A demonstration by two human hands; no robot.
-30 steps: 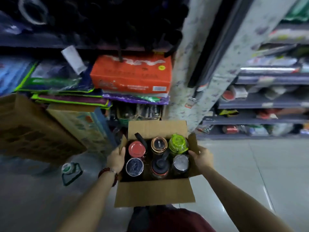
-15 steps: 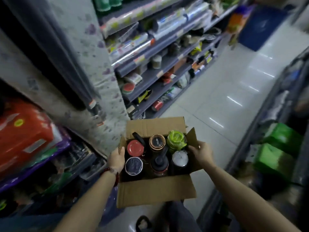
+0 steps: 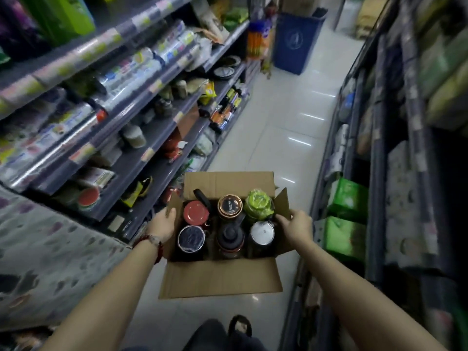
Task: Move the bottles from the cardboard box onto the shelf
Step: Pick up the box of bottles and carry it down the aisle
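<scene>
Head view: you carry the box (image 3: 220, 277) in the aisle, all six bottles in it, none yet on a shelf (image 3: 141, 158). Left hand (image 3: 162, 226) grips the box's left wall, thumb hooked over the top edge near the far-left corner, the other fingers hidden behind the cardboard. Right hand (image 3: 296, 224) grips the right wall, fingers curled over the edge beside the right flap. Contents, two rows of three: far row has a red lid (image 3: 196, 214) by the left wall, a bronze lid (image 3: 230, 205) in the middle, a green lid (image 3: 258, 205) in the far-right corner; near row has a dark blue lid (image 3: 191, 239) by the left wall, a black cap (image 3: 230, 238) in the middle, a white lid (image 3: 262, 233) by the right wall. All stand upright and packed close. Judgement: step in hand is transport, not unloading. Keep the box level; the bottles look tall and the load heavy for a grip on thin walls alone, so shift a palm under the bottom if the cardboard bows. The near flap hangs toward you and hides your feet; mind your footing on the glossy floor (image 3: 278, 127). Shelves on the left are crowded, and I cannot tell which bay is the target. Set the box down on the floor or a shelf edge before freeing a hand; one hand will likely not hold it. Lift bottles by the body, corner ones first.
</scene>
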